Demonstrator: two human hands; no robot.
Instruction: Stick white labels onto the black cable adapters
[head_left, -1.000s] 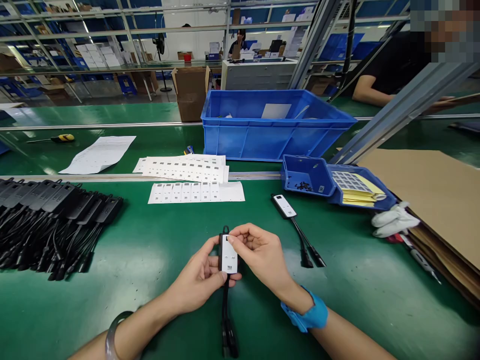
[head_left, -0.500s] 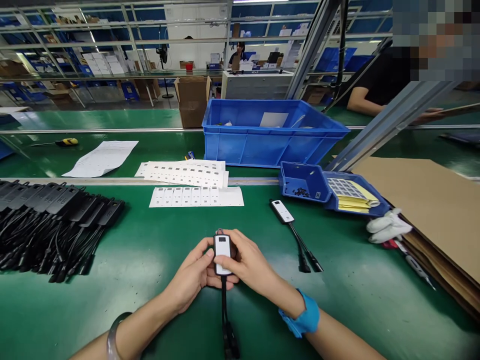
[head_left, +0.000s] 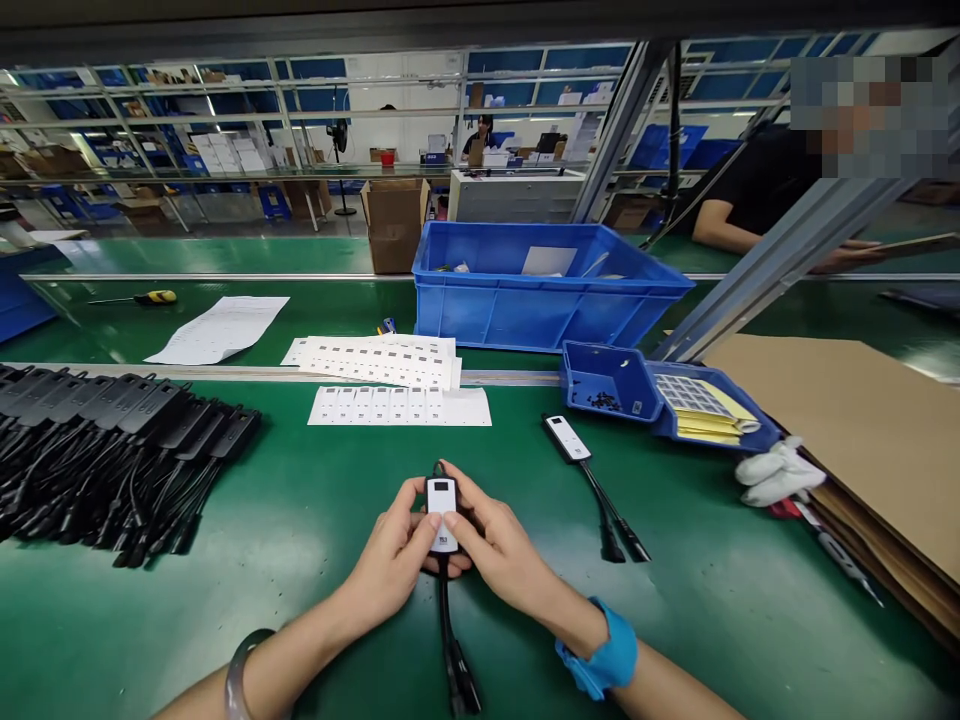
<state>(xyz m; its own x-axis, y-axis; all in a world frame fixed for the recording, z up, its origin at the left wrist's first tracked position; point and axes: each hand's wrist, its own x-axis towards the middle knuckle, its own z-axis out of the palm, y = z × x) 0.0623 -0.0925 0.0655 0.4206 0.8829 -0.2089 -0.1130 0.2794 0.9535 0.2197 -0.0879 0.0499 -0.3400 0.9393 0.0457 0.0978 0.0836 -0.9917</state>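
Between my two hands is a black device (head_left: 442, 497) with a white label on its face and black cables hanging toward me. My left hand (head_left: 394, 550) grips its left side, thumb on the label. On the other side my right hand (head_left: 495, 540) holds it too, its thumb also pressed on the label. A second labelled device (head_left: 568, 438) lies to the right, its two cables pointing toward the front right. Beyond my hands lies a label strip (head_left: 397, 406), with more label sheets (head_left: 375, 360) behind it.
Many black cabled devices (head_left: 142, 410) are piled at left. A large blue bin (head_left: 547, 310) stands behind, near a small blue tray with black bits (head_left: 607, 380) and a tray of yellow-edged sheets (head_left: 701, 405). White gloves (head_left: 780, 472), a cutter and cardboard (head_left: 840, 400) lie right. A person sits beyond.
My left thumb has moved onto the label beside my right thumb, and my right thumb has shifted slightly. The view has tilted up a little, so the scene appears lower.
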